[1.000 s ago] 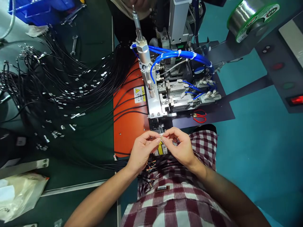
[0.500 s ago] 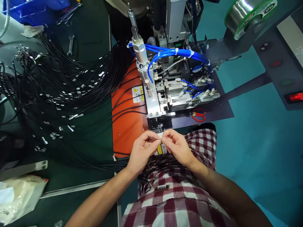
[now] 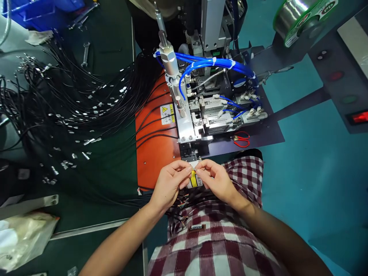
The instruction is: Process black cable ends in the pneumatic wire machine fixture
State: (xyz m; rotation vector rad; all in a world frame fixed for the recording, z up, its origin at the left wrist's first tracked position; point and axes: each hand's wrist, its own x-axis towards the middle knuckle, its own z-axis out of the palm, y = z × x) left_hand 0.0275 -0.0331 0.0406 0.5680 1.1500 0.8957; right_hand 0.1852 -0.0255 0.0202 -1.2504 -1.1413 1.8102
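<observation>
My left hand (image 3: 169, 183) and my right hand (image 3: 216, 180) meet fingertip to fingertip just in front of the small metal machine (image 3: 201, 115). Both are closed in a pinch on a tiny part (image 3: 194, 165) that I cannot make out clearly; it sits over a yellow-and-white label (image 3: 194, 181). Thin wires with coloured ends (image 3: 181, 205) lie on my lap below the hands. The machine stands on an orange plate (image 3: 153, 149), with blue air hoses (image 3: 212, 63) across its top.
A large spread of black cables with metal terminals (image 3: 69, 111) covers the green bench at left. Red-handled snips (image 3: 240, 140) lie right of the machine. A solder wire spool (image 3: 299, 15) sits top right, a red lit switch (image 3: 359, 117) far right, a plastic bag (image 3: 20, 237) bottom left.
Both hands have stayed pinched together and shifted slightly toward the machine's front; the view moved a little.
</observation>
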